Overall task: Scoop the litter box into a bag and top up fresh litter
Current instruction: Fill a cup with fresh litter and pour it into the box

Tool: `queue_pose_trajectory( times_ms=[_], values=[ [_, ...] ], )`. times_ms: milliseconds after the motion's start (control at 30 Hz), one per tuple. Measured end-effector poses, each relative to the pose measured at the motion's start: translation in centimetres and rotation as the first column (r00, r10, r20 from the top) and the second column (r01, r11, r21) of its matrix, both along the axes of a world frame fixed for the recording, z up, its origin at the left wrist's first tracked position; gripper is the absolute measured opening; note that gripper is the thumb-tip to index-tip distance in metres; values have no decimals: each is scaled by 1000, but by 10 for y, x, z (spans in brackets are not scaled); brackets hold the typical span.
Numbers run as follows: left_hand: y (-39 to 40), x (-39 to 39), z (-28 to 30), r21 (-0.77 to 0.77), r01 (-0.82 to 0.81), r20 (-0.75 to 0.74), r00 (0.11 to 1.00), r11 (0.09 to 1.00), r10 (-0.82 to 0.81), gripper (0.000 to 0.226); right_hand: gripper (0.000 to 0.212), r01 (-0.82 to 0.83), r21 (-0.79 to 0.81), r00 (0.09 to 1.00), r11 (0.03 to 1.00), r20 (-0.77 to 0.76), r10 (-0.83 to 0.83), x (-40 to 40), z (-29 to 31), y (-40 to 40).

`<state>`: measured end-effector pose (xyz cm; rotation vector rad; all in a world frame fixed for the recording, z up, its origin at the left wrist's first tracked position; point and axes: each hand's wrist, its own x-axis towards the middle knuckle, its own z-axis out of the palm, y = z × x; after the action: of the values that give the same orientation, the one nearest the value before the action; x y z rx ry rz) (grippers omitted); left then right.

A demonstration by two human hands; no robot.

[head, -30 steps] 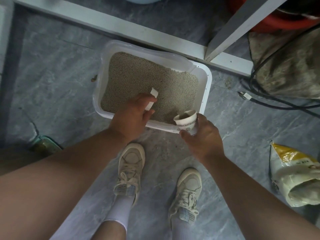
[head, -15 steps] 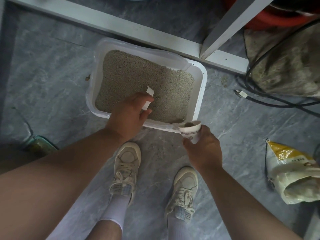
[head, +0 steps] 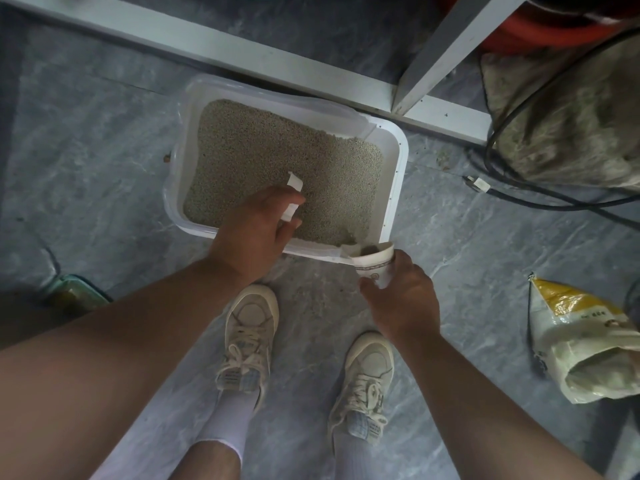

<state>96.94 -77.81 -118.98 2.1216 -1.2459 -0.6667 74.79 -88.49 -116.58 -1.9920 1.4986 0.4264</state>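
Note:
A white litter box [head: 398,168] full of beige litter [head: 277,157] sits on the grey floor in front of my feet. My left hand [head: 256,233] hovers over the box's near edge and pinches a small white scoop piece [head: 292,195] above the litter. My right hand [head: 401,303] grips a paper cup [head: 375,266] at the box's near right corner; the cup is tilted toward the box and holds some litter. A yellow and white litter bag [head: 581,337] lies open on the floor at the right.
A white metal frame [head: 242,53] runs behind the box, with an upright post [head: 446,53] at the right. Black cables [head: 519,188] and a plug lie by a dirty sack [head: 571,126]. A green object [head: 74,296] sits at the left. My shoes [head: 249,337] stand close below the box.
My right hand has drawn the cup from inside the box to its near right corner and lowered it. The left hand stays over the litter with the scoop piece.

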Motion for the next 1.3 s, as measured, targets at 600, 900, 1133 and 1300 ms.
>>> queue_pose_trajectory(
  times_ms=[600,900,1133,1300],
  values=[
    [-1,1,-3,-7,3,-12,1000,1000,-3,32,58,87,-126,986,988,149,-68,16,0,-27],
    [-4,4,-1,-10,4,-28,1000,1000,-4,32,57,105,-150,982,983,172,-79,21,-1,-40],
    [-6,9,-5,-7,14,-5,1000,1000,-14,33,58,106,-199,964,974,262,-51,37,0,-69],
    [-7,11,-8,-8,9,-14,1000,1000,-9,34,59,44,-213,974,976,227,6,54,-2,-89]
  ],
)
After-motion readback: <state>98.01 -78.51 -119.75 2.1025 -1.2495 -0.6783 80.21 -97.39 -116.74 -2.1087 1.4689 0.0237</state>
